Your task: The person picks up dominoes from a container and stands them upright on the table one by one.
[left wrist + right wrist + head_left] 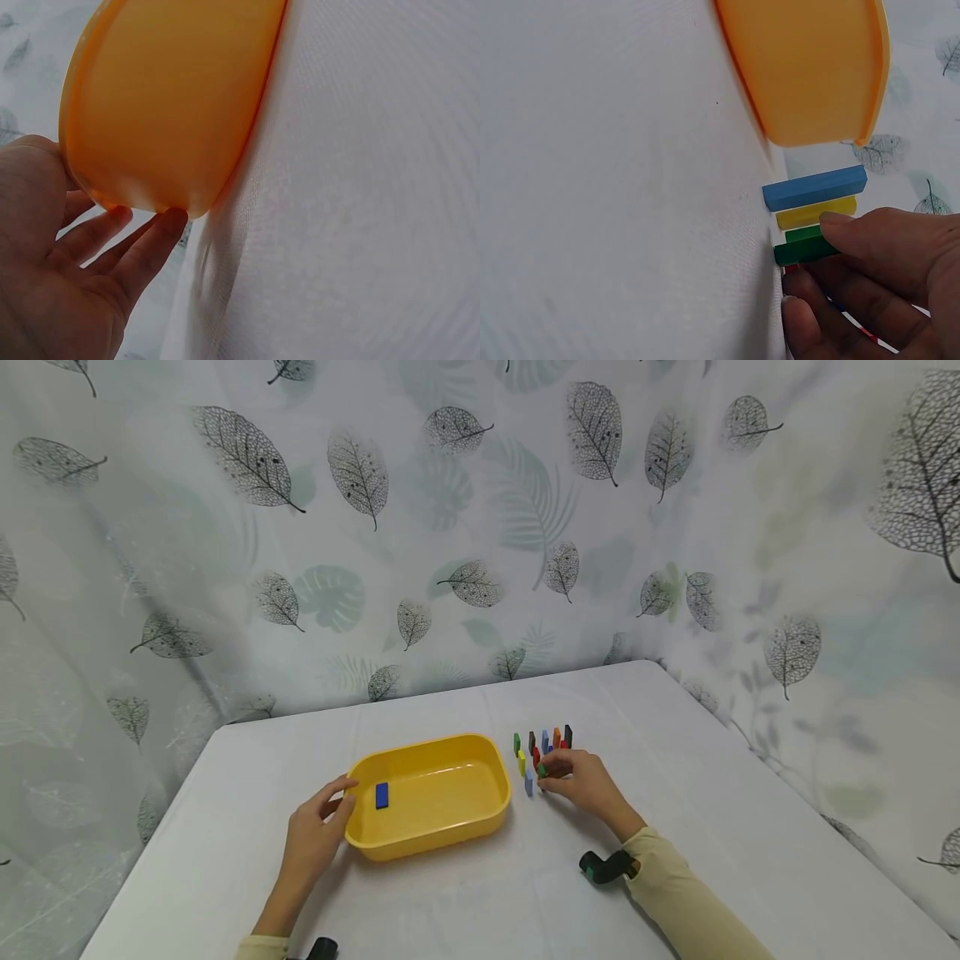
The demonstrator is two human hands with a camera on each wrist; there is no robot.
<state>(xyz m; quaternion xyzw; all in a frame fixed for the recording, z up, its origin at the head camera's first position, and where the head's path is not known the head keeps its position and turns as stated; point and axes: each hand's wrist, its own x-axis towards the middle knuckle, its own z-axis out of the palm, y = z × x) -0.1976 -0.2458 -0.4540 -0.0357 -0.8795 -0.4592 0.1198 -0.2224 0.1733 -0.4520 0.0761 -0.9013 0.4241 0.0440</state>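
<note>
My left hand (317,831) grips the left end of a yellow plastic tray (427,846); in the left wrist view its fingertips (176,216) touch the tray's outer wall. One dark blue block (382,795) lies flat inside the tray. To the right of the tray, my right hand (585,783) pinches a dark green block (801,251) upright between thumb and fingers, its lower end right at the tabletop. Beside it stand a light blue block (814,187), a yellow block (817,213) and another green block (802,234). My right fingers partly hide the red and blue blocks behind.
Several blocks stand upright in a back row, among them a green (517,743), an orange (557,737) and a black one (568,736). A white cloth covers the table (465,910). Leaf-patterned curtains (465,527) hang along its back and sides.
</note>
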